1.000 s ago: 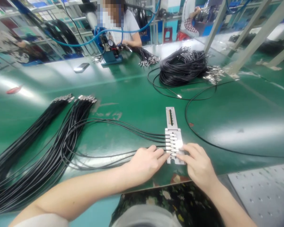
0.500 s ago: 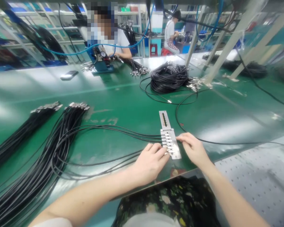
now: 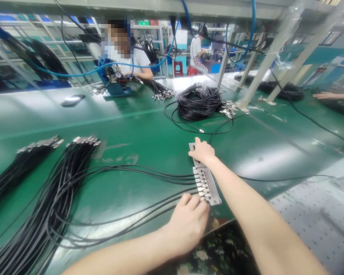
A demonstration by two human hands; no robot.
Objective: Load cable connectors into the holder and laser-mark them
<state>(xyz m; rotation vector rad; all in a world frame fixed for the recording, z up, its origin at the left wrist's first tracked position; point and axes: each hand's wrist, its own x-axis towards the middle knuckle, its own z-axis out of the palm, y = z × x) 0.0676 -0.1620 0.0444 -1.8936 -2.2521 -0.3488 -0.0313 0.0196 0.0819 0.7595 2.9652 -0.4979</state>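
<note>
A metal cable fixture [image 3: 212,198] lies on the green table, its hinged plate [image 3: 192,146] folded out at the far end. Several silver connectors [image 3: 205,186] sit side by side in its slots, with black cables [image 3: 172,177] running off to the left. At the near end, my left hand [image 3: 190,219] has its fingers curled against the fixture's edge; the thumb is hidden. My right hand [image 3: 203,152] reaches across to the far end and grips the hinged plate, thumb on the left side, covering most of it.
Two bundles of black cables [image 3: 74,168] with silver ends lie left. A coiled cable heap [image 3: 199,101] is farther back, near slanted posts [image 3: 258,76]. Across the table a person [image 3: 141,61] sits behind a blue press [image 3: 116,86]. Another person's hand [image 3: 331,95] shows far right.
My right hand has moved from the fixture's right side to its hinged plate and grips it. My left hand stays at the near end, fingers more curled. The view has shifted.
</note>
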